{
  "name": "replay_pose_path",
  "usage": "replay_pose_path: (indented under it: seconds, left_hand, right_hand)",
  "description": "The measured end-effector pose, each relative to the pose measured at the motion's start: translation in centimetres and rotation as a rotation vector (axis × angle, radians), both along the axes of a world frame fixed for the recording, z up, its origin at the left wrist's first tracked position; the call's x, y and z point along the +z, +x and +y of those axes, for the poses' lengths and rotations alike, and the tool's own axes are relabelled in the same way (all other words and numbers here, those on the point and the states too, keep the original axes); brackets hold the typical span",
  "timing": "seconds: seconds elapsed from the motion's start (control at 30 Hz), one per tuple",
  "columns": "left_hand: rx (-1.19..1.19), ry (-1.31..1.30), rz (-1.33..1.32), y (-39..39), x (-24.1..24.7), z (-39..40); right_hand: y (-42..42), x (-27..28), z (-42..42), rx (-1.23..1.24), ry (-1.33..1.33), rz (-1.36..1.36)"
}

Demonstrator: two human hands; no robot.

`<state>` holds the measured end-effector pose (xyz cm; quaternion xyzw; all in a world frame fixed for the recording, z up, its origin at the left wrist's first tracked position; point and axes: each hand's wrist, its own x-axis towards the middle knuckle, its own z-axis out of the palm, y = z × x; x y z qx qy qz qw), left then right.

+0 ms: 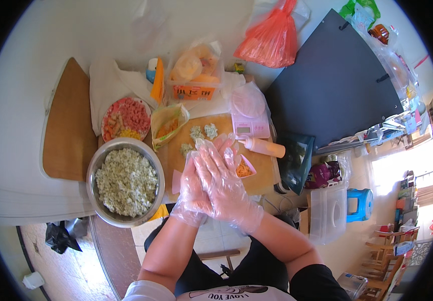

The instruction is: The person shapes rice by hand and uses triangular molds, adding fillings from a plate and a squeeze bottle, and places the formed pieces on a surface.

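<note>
My left hand (193,190) and my right hand (220,182) both wear clear plastic gloves. They are pressed palm to palm above a low table, the right one lying over the left. Whatever may be between the palms is hidden. Just beyond the fingertips, small rice balls (196,133) flecked with green sit on a tan board (216,121). A pink dish (253,168) of orange shreds is partly covered beside my right hand. To the left stands a steel bowl (159,188) heaped with green-flecked rice (126,180).
A plate of diced pink meat (135,114) and an opened pouch (182,113) of orange shreds lie behind the bowl. A pink kitchen scale (249,113) and a squeeze bottle (265,147) are at right. Farther back is a plastic tub (196,81). A dark panel (333,86) leans at right.
</note>
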<state>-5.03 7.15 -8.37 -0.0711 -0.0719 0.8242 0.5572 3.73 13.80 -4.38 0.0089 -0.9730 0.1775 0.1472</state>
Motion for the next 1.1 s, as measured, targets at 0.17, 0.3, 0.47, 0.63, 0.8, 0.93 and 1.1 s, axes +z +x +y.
replay_pose_path:
  seconds: [0.17, 0.3, 0.47, 0.63, 0.8, 0.93, 1.1]
  left_hand:
    - [-0.003, -0.014, -0.013, 0.1, -0.2, 1.1]
    - [0.005, -0.042, -0.038, 0.3, -0.3, 1.6]
    - [0.015, -0.135, 0.079, 0.6, -0.1, 3.4]
    - [-0.014, -0.131, 0.008, 1.6, -0.7, 4.5]
    - [-0.055, -0.224, 0.420, 2.3, 0.6, 4.6]
    - [-0.207, -0.298, 0.063, 2.0, -1.6, 5.2]
    - [-0.309, -0.135, 0.128, 2.3, -2.5, 4.9]
  right_hand:
    - [1.1, -1.8, 0.4, 0.060, -0.115, -0.004]
    - [1.1, -3.0, 1.2, 0.060, -0.208, 0.002]
    - [1.1, -1.8, 2.8, 0.010, -0.256, 0.020]
    - [2.2, -2.3, 4.1, -0.046, -0.206, 0.029]
    - [3.4, -0.6, 8.1, -0.198, -0.221, 0.147]
    - [5.0, -4.2, 12.2, -0.259, -0.534, 0.058]
    - [4.9, -4.7, 11.7, -0.231, -1.109, -0.177]
